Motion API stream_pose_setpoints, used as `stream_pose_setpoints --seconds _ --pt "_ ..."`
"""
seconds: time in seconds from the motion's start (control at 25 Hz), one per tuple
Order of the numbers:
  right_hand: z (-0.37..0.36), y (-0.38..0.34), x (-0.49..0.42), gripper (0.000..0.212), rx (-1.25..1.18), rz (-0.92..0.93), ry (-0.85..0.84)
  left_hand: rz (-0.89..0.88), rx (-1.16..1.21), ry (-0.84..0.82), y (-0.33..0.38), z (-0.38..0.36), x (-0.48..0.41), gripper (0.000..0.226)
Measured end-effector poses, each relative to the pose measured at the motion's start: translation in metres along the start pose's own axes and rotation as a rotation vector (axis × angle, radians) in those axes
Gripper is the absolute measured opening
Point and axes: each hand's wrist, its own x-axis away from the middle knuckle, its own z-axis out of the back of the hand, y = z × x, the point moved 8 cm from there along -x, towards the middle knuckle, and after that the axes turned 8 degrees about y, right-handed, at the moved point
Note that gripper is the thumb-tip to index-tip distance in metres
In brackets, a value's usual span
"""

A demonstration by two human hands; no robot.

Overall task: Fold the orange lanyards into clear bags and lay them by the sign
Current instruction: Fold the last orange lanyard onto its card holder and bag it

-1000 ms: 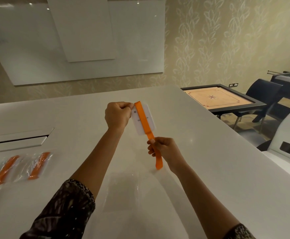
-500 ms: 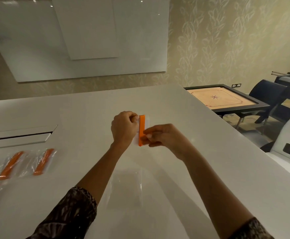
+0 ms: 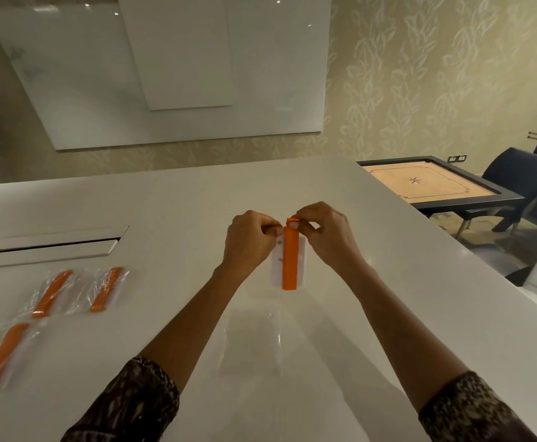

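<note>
An orange lanyard [image 3: 290, 260] hangs folded over a white card [image 3: 300, 266] above the middle of the white table [image 3: 388, 314]. My left hand [image 3: 248, 242] pinches the top of the lanyard and card from the left. My right hand [image 3: 324, 234] pinches the folded top end of the lanyard from the right. An empty clear bag [image 3: 254, 339] lies flat on the table under my forearms. Three bagged orange lanyards lie at the left: one [image 3: 51, 293], a second [image 3: 106, 288] beside it and a third [image 3: 0, 358] nearer to me.
A recessed slot with a raised flap [image 3: 47, 247] runs across the table at the far left. A carrom board table [image 3: 433, 186] and dark chairs [image 3: 522, 183] stand beyond the table's right edge. A whiteboard [image 3: 171, 71] hangs on the wall ahead.
My right hand has brought the lanyard's loose lower end up to the top, so the strap now lies doubled along the card. The view has tilted down, showing a third bagged lanyard.
</note>
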Motion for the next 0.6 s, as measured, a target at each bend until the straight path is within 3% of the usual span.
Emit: stream_pose_setpoints --seconds 0.28,0.44,0.6 --pt "-0.007 0.010 0.011 0.009 -0.166 -0.198 0.042 -0.012 0.034 -0.042 0.003 0.002 0.008 0.022" --pt "-0.010 0.000 0.019 0.007 -0.100 -0.091 0.056 0.030 0.050 -0.012 -0.005 0.004 0.012 0.025" --pt "-0.019 -0.002 0.029 0.018 0.017 -0.019 0.015 -0.017 0.034 0.025 -0.005 0.012 0.014 0.016"
